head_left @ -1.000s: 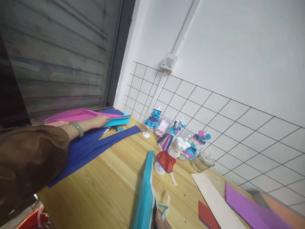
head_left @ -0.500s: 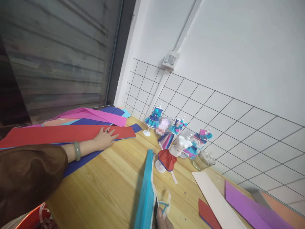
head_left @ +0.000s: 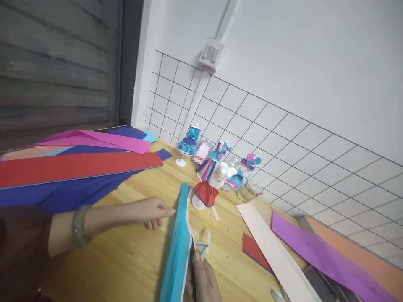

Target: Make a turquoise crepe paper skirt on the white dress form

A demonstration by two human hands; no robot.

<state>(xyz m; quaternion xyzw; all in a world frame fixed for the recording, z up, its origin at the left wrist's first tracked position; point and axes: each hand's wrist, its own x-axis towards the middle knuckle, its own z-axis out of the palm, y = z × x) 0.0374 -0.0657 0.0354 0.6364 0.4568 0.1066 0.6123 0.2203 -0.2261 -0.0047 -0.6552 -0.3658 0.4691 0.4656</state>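
A long turquoise paper strip [head_left: 176, 247] with a pale edge stands up from the table in front of me. My right hand [head_left: 206, 277] grips dark scissors [head_left: 192, 256], whose blades lie along the strip's pale edge. Narrow blue and white trimmings [head_left: 206, 245] curl beside the scissors. My left hand [head_left: 155, 212] is left of the strip, the index finger stretched out to its side and the other fingers loosely bent. I see nothing held in it, and cannot tell whether the fingertip touches. A white mini dress form [head_left: 225, 174] wears a red skirt [head_left: 206, 193] beyond the strip.
Red sheets [head_left: 78, 167], dark blue sheets [head_left: 75, 197] and pink paper [head_left: 103, 140] lie left. Dressed forms [head_left: 190, 140] and a glass jar [head_left: 250, 191] stand by the wall grid. Pale paper [head_left: 273, 247], purple paper [head_left: 308, 247] and a red piece [head_left: 255, 253] lie right.
My left hand has come off the red sheets and moved right and down, close to the turquoise strip. The view has shifted, showing more of my right hand with the scissors.
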